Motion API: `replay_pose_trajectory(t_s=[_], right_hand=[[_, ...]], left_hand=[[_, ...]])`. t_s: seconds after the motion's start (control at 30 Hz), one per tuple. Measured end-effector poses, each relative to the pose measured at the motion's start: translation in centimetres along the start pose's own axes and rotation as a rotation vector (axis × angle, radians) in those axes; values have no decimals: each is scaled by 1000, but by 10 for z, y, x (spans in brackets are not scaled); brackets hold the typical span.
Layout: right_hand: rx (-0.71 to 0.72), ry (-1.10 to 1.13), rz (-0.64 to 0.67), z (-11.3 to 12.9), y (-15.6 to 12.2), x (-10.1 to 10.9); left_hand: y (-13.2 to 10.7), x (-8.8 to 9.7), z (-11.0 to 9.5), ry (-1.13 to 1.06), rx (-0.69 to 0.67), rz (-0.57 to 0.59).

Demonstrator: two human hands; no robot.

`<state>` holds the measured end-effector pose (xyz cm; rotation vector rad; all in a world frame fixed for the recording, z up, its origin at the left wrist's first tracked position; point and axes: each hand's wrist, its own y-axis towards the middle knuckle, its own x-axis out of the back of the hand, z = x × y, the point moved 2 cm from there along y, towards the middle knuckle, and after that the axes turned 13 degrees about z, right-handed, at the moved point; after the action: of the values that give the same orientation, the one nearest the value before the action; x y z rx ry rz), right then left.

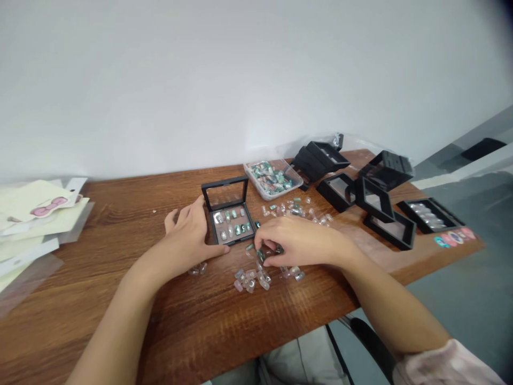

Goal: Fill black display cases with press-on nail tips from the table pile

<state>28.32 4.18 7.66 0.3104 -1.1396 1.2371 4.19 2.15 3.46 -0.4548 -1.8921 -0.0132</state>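
A small black nail box [233, 243] stands with its clear-windowed lid raised, two rows of green and silvery press-on nails [230, 231] inside. My left hand [188, 232] holds it from the left, thumb along the front edge and index finger by the hinge corner. Just right of the box, my right hand [294, 240] is low over the table, thumb and forefinger closed round a dark green press-on nail [261, 255]. Loose clear and pinkish nails [251, 279] lie in front of that hand. Its palm side is hidden.
A clear plastic tub [276, 193] full of nails stands behind, with more loose nails [296, 206] before it. Several black boxes [374, 199] are stacked at the right, one holding silvery nails [427, 215]. Cream cards and plastic sleeves [36, 219] lie far left. A wall [160, 96] backs the table.
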Motion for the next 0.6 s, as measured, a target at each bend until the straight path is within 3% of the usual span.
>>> replay_pose_trajectory(t_s=[0.2, 0.43, 0.6], right_hand=[[-2, 30, 16, -5, -7, 2], [-101, -14, -195, -13, -10, 11], [-8, -79, -222, -5, 2, 2]], left_hand=[[2, -2, 4, -1, 29, 0], [1, 4, -1, 9, 24, 5], [2, 5, -1, -2, 24, -21]])
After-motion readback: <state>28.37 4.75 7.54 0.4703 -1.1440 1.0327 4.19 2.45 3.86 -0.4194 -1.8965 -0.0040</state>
